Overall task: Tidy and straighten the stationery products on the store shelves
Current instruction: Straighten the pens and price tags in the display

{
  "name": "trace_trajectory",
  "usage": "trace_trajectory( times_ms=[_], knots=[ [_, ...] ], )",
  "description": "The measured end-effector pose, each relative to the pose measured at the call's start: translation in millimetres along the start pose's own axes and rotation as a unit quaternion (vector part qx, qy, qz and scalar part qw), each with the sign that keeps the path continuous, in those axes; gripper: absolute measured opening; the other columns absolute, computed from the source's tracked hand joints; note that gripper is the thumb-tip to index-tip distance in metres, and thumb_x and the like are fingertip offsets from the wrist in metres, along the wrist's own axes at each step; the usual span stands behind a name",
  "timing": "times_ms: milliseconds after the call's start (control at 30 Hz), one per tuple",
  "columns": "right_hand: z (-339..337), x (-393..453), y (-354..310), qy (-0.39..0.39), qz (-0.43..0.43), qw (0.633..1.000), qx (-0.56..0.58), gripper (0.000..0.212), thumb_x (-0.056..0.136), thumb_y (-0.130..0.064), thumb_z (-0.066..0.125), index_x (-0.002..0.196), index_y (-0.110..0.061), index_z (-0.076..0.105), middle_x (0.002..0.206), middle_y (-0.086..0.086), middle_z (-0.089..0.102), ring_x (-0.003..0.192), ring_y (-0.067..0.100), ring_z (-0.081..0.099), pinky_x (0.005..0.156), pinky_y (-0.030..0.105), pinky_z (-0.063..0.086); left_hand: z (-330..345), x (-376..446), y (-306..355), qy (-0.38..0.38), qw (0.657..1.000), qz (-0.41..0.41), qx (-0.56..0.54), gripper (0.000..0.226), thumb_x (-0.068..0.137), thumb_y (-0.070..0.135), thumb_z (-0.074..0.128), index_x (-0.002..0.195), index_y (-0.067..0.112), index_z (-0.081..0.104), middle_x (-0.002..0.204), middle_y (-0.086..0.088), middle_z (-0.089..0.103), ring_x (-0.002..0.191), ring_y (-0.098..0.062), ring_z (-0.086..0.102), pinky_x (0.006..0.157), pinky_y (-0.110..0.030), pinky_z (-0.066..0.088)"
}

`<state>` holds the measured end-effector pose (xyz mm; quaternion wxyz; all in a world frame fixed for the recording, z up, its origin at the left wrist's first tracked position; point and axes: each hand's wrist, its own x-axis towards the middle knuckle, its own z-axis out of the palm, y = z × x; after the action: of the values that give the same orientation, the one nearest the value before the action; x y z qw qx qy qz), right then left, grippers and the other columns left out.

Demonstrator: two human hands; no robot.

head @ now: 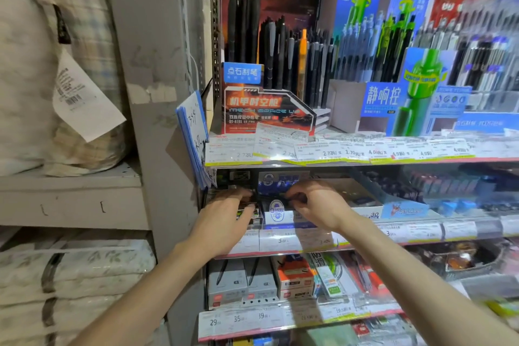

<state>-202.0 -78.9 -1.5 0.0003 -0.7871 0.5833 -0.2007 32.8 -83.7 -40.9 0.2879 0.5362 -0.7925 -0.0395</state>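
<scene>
Both of my hands reach into the middle shelf (pixel 280 244) of a stationery rack. My left hand (pixel 224 216) lies over small dark boxes (pixel 248 215) at the shelf's left end, fingers curled onto them. My right hand (pixel 317 205) has its fingers bent down over the back of a white and blue box (pixel 276 215) with an oval label. Whether either hand truly grips its box is hidden by the fingers and the blur.
The shelf above holds pen displays: a red and black stand (pixel 266 112) and blue and green stands (pixel 407 98). Price tags (pixel 337 153) line the shelf edges. Boxed pens (pixel 241 284) sit on the shelf below. Bagged goods (pixel 56 64) fill grey shelving on the left.
</scene>
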Motion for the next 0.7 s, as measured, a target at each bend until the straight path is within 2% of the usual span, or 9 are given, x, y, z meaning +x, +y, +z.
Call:
trace_trajectory(
  times_ms=[167, 367, 500, 600, 700],
  knots=[
    [-3.0, -4.4, 3.9, 0.037, -0.01, 0.999, 0.006, 0.024, 0.092, -0.024, 0.06, 0.112, -0.032, 0.07, 0.108, -0.011, 0.072, 0.096, 0.011, 0.065, 0.071, 0.018, 0.039, -0.2, 11.7, 3.4, 0.0, 0.999, -0.008, -0.041, 0.035, 0.097, 0.039, 0.046, 0.132, 0.036, 0.048, 0.122, 0.005, 0.063, 0.112, -0.02, 0.057, 0.089, -0.038, 0.051],
    [-14.7, -16.6, 5.0, 0.061, -0.061, 0.996, -0.013, 0.021, 0.092, -0.028, 0.062, 0.11, -0.031, 0.072, 0.11, -0.015, 0.072, 0.098, 0.01, 0.066, 0.078, 0.025, 0.051, -1.2, 8.6, 9.9, 0.026, 0.997, 0.025, -0.073, 0.032, 0.098, 0.042, 0.05, 0.128, 0.035, 0.058, 0.121, 0.011, 0.064, 0.115, -0.012, 0.055, 0.095, -0.036, 0.049],
    [-23.7, -32.2, 5.7, 0.068, -0.099, 0.993, -0.014, 0.02, 0.093, -0.027, 0.062, 0.11, -0.029, 0.072, 0.108, -0.012, 0.072, 0.098, 0.012, 0.066, 0.081, 0.033, 0.054, -7.9, -1.5, 20.7, 0.051, 0.992, 0.045, -0.102, 0.029, 0.094, 0.046, 0.057, 0.118, 0.033, 0.066, 0.109, 0.017, 0.068, 0.101, -0.002, 0.06, 0.09, -0.031, 0.051],
    [-30.8, -47.3, 6.6, 0.077, -0.118, 0.99, 0.004, 0.018, 0.093, -0.027, 0.064, 0.109, -0.03, 0.071, 0.102, -0.016, 0.069, 0.091, 0.006, 0.064, 0.075, 0.026, 0.052, -14.1, -14.1, 29.0, 0.056, 0.988, 0.062, -0.126, 0.023, 0.092, 0.045, 0.061, 0.11, 0.035, 0.069, 0.099, 0.023, 0.066, 0.093, 0.003, 0.06, 0.081, -0.021, 0.051],
    [-41.4, -62.6, 7.1, 0.075, -0.128, 0.988, 0.046, 0.017, 0.092, -0.025, 0.066, 0.108, -0.028, 0.072, 0.101, -0.018, 0.067, 0.089, 0.0, 0.062, 0.076, 0.023, 0.051, -25.7, -24.5, 41.1, 0.058, 0.983, 0.086, -0.15, 0.019, 0.091, 0.041, 0.062, 0.106, 0.034, 0.07, 0.094, 0.021, 0.066, 0.09, -0.001, 0.061, 0.074, -0.021, 0.049]
  ],
)
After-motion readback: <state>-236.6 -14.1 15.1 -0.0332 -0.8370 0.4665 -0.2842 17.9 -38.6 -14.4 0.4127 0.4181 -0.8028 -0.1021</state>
